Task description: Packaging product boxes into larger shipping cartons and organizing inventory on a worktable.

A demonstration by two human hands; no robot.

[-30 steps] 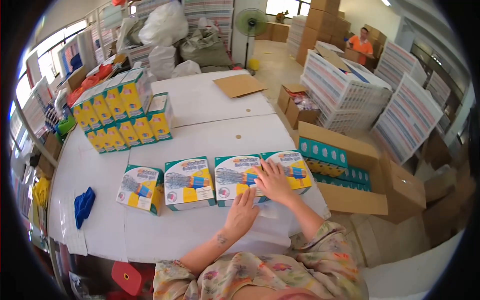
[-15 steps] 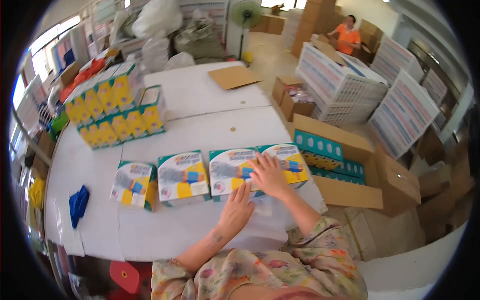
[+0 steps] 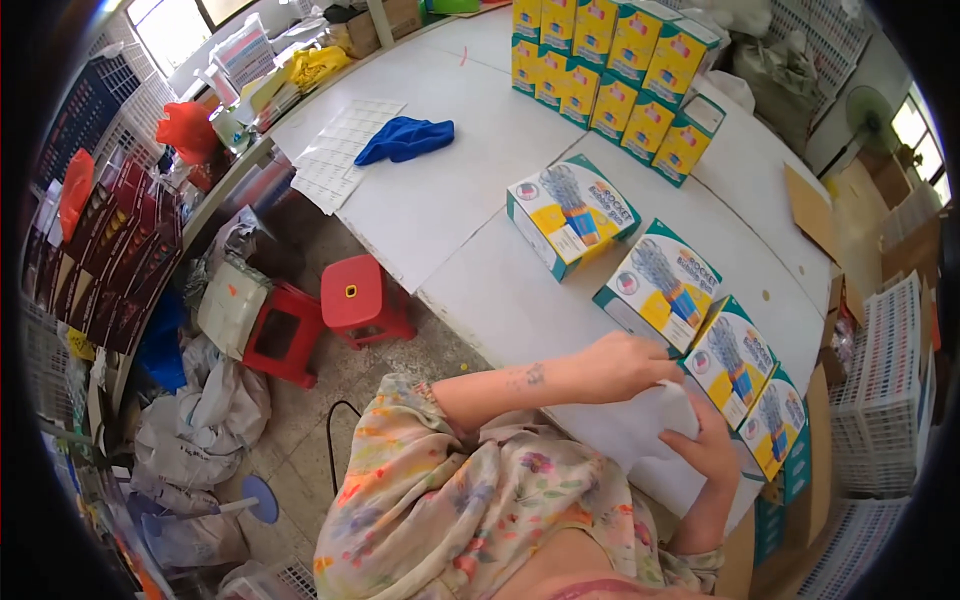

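Note:
My left hand (image 3: pixel 632 362) is closed, its fingertips pinching the upper edge of a thin white sheet (image 3: pixel 664 412). My right hand (image 3: pixel 712 446) grips the same sheet from the other side, its thumb over the paper. Just beyond my hands a row of teal, white and yellow toy boxes lies along the table. The nearest right box (image 3: pixel 774 426) touches its neighbour (image 3: pixel 731 362). Farther left come another box (image 3: pixel 664 285), close to that pair, and a smaller box (image 3: pixel 572 213) set apart.
Similar boxes (image 3: pixel 610 85) stand stacked in two layers at the far side of the white table (image 3: pixel 450 215). A blue cloth (image 3: pixel 405 139) lies by a sheet of white labels (image 3: pixel 345 150). Red stools (image 3: pixel 362 295) stand at left. An open carton (image 3: pixel 815 460) is beside the table's right end.
The view has swung left and tilted. My hands have left the box tops and now hold the white sheet between them near the table's front edge. The row of boxes looks unchanged.

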